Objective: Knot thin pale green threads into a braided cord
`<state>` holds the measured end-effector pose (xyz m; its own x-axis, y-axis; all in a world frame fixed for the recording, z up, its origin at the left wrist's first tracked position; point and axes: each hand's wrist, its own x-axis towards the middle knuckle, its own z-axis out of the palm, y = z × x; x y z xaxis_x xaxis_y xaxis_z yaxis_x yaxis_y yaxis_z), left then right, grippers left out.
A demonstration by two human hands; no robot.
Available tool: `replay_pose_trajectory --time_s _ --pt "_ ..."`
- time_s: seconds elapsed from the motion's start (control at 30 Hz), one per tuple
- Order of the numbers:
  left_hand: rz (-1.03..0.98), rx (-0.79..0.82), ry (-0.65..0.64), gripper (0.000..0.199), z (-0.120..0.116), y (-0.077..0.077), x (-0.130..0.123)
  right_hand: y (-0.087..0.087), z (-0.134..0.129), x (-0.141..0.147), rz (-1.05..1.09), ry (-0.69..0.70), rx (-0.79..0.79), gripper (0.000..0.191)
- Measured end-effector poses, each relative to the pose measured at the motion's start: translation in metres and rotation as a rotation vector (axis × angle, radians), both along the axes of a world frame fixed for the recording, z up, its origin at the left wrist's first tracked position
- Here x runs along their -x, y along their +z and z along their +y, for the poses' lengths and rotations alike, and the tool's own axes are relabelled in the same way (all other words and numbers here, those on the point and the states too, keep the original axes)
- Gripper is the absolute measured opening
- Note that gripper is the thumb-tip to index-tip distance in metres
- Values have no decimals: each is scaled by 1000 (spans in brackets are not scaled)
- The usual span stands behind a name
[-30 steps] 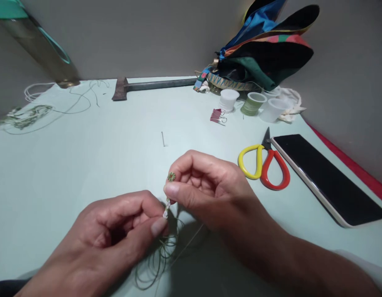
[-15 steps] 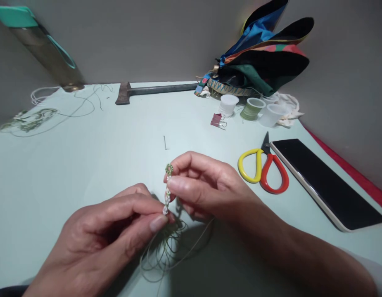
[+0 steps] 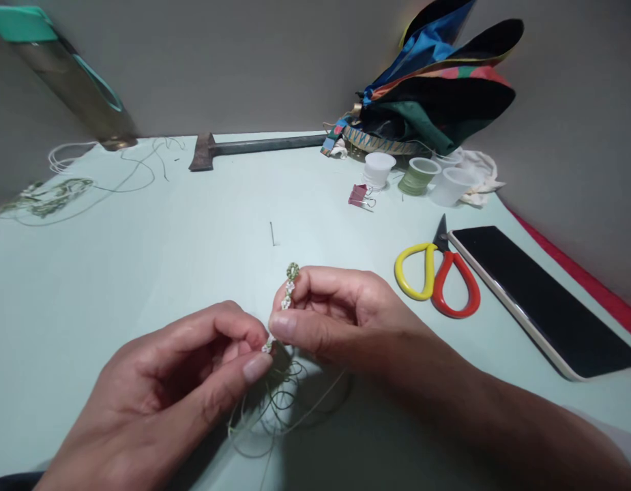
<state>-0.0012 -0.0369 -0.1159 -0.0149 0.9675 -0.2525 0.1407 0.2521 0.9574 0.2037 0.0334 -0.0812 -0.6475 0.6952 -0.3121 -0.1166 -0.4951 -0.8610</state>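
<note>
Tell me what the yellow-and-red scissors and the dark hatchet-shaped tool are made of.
The yellow-and-red scissors have glossy, probably plastic handles and dark metal blades. The dark hatchet-shaped tool looks like iron or steel: dull, brownish head, grey shaft.

No legible text, label, brand, number or sign was found in the view. Markings on the patterned strap (image 3: 333,144) were too small to be read; nothing could be read on the phone (image 3: 537,300) or the plastic cups (image 3: 378,169).
</note>
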Motion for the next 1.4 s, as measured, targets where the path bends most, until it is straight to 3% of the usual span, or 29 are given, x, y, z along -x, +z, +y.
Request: replay_pose_trajectory --time_s 0.23,0.5,0.63,0.83,1.03,1.27,1.4 --pt "16 25 -19 16 1 -2 -1 0 -3 -3 -111 59 -57 25" --pt "-302 282 -117 26 3 5 0 -3 0 -7 -109 145 -202 16" --pt "-386 304 -141 21 5 5 -2 -1 2 -6 -98 163 -188 17" --pt "-281 247 -36 16 6 -1 -2 0 2 -6 -60 153 -94 28" --pt "-226 192 -50 18 15 1 -8 0 0 -2 -154 84 -148 23" --pt "-119 159 -41 10 2 -2 7 -2 2 0 -164 75 -164 18" --pt "-136 146 -53 14 4 5 3 -2 0 0 -168 94 -128 21"
